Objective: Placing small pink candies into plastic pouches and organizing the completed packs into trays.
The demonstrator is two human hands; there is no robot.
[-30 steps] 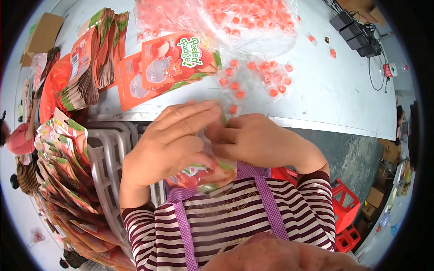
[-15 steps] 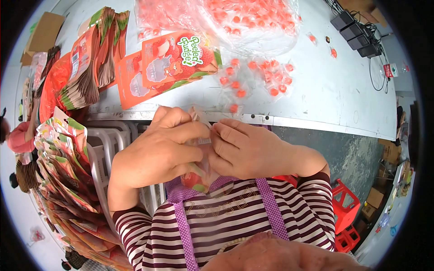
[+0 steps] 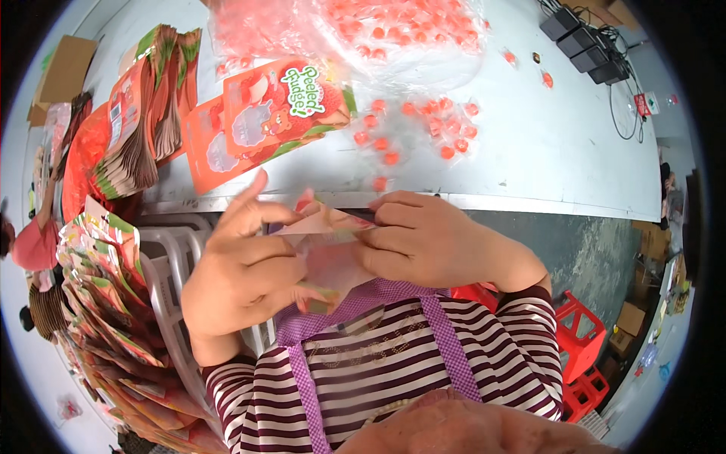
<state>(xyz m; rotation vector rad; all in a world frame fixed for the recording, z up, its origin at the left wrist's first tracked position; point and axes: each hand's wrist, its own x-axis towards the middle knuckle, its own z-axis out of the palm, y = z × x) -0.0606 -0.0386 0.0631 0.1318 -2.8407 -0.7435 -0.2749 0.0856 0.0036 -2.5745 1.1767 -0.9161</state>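
Between my hands, just off the near edge of the table, is a printed pouch with its mouth spread apart and its pale inside showing. My left hand holds its left side, the index finger raised and the fingertips partly blurred. My right hand pinches the right side of the pouch with bent fingers. On the table beyond, two flat red pouches overlap. To their right lie several small clear-wrapped red candies, with a few more nearer me.
A large clear bag of red candies lies at the back. Bundled flat pouches stand at the left. Below them, many pouches are heaped beside a grey plastic chair. Black adapters sit back right; a red stool is at right.
The pouch, earlier folded close between my fingers, is now spread wide at the mouth. My hands have moved apart, and my left index finger has lifted.
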